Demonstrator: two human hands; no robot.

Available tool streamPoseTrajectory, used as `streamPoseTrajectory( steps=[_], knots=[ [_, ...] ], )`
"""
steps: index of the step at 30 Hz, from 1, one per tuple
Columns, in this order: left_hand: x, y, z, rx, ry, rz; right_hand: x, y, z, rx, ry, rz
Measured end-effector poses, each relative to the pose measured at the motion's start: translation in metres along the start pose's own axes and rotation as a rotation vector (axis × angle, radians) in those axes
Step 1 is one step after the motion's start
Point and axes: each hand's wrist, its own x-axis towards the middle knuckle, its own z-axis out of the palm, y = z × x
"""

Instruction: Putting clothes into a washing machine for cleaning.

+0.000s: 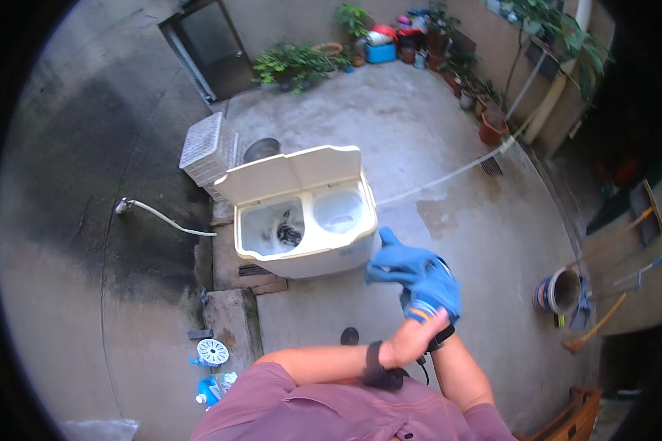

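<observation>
A blue glove with a striped cuff [422,312] covers my right hand [419,270], which reaches up and left near the front right corner of a twin-tub washing machine [276,256]. Folds in the glove hide how the fingers are bent and whether they hold anything. My left hand [419,337] is bare and grips the glove at its cuff, by the right wrist. Black bands are around both wrists. The machine's lid [303,168] is raised. Dark and white striped fabric [289,229] lies in the left tub, and the right tub [339,211] shows a pale inner cover.
White plastic baskets [204,149] and a metal basin [262,149] stand behind the machine. A pale hose [447,177] crosses the concrete floor. A blue bottle [208,390] is at lower left, beside a low ledge [226,320]; a bucket [562,291] and broom [576,343] are at right.
</observation>
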Motion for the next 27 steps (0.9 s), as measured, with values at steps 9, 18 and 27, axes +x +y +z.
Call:
streamPoseTrajectory(
  steps=[9,18,27],
  knots=[
    [-0.039,-0.002,-0.053,-0.033,-0.461,-0.407,0.035,-0.118,-0.028,-0.966,-0.131,-0.318],
    [0.021,0.004,-0.079,0.812,0.111,0.133,0.015,-0.05,-0.006,-0.508,-0.004,-0.483],
    [0.023,0.006,-0.07,0.299,0.044,0.143,-0.01,-0.064,-0.012,-0.227,-0.119,-0.226]
  ],
)
